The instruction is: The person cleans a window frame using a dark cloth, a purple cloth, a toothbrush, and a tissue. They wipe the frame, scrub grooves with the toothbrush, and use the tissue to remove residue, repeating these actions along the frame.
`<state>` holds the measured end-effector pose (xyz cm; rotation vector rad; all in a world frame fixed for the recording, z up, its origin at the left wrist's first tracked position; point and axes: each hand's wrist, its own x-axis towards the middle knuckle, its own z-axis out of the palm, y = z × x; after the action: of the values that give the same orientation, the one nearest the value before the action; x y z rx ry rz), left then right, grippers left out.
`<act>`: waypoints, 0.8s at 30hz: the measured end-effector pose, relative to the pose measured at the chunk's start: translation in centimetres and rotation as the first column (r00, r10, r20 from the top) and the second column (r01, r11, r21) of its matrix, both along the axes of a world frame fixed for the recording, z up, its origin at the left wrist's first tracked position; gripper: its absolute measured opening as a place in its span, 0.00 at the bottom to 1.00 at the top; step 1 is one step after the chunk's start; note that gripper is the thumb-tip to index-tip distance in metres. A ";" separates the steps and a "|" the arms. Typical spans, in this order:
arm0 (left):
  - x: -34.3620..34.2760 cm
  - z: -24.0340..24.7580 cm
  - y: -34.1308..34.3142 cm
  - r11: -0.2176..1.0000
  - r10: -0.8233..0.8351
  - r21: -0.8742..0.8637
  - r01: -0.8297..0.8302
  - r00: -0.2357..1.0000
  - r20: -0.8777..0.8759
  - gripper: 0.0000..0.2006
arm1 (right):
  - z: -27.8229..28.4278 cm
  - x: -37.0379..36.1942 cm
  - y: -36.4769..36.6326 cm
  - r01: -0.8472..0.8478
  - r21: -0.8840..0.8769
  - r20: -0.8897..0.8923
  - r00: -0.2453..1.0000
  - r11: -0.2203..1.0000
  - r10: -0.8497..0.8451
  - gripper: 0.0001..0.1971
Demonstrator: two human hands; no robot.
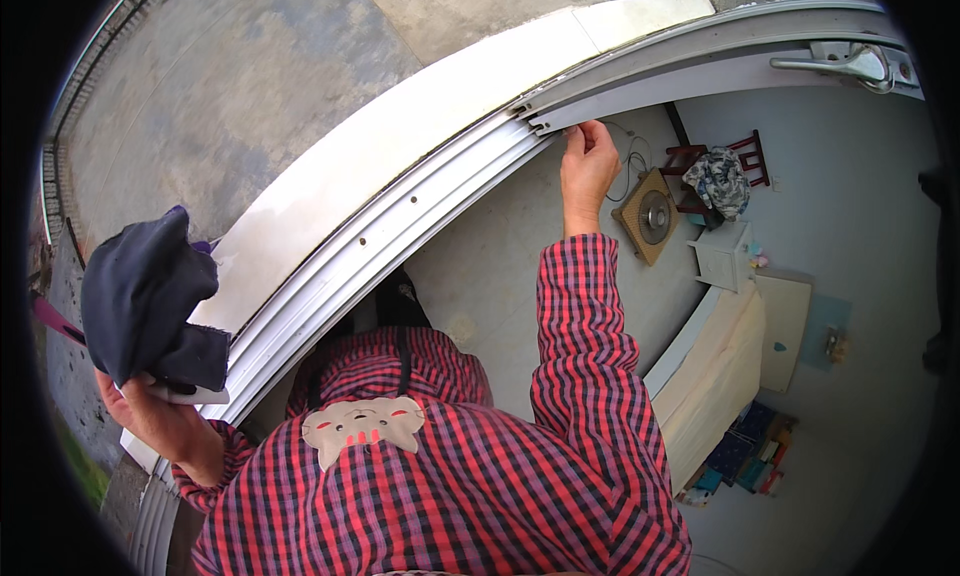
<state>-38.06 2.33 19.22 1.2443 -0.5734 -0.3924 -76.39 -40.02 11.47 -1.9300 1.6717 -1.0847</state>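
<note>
My left hand point(140, 416), at the lower left outside the window, is closed around a dark cloth point(150, 296). The cloth bunches upward and hides most of my fingers. A white piece point(190, 394) shows under it, and a pink strip point(55, 319) sticks out beyond it on the left; I cannot tell what either belongs to. My right hand point(588, 166) is raised on the room side, its fingers pinched at the end of the sliding window sash point(640, 96). The white window track point(400, 211) runs diagonally between my hands.
A pale ledge point(400, 116) lies outside the track, above concrete ground point(270, 66). The sash carries a metal handle point(850, 66). Inside are a square fan heater point(652, 216), a chair with patterned cloth point(718, 181), a white cabinet point(722, 254) and a bed point(715, 376).
</note>
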 end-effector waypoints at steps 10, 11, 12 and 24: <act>-3.3 3.2 -3.6 0.989 0.031 0.146 -0.035 0.999 0.031 0.24 | -0.9 3.4 9.7 -0.189 0.039 -0.081 0.978 0.981 0.192 0.03; -3.3 2.9 -3.2 0.989 0.035 0.144 -0.038 0.999 0.026 0.24 | -1.0 3.9 11.2 -0.232 0.007 -0.097 0.968 0.973 0.232 0.05; -3.3 2.5 -2.6 0.989 0.046 0.142 -0.048 0.999 0.017 0.24 | -1.0 4.6 13.0 -0.262 0.038 -0.098 0.960 0.964 0.264 0.04; 1.0 -3.2 6.5 0.941 0.332 0.080 -0.329 0.943 -0.019 0.23 | -1.1 12.8 31.6 -0.677 0.214 0.125 0.734 0.705 0.667 0.05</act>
<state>-37.06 8.80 16.01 1.3768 -0.3144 -0.1516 -63.60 -8.39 10.37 -2.0634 0.8629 -0.5764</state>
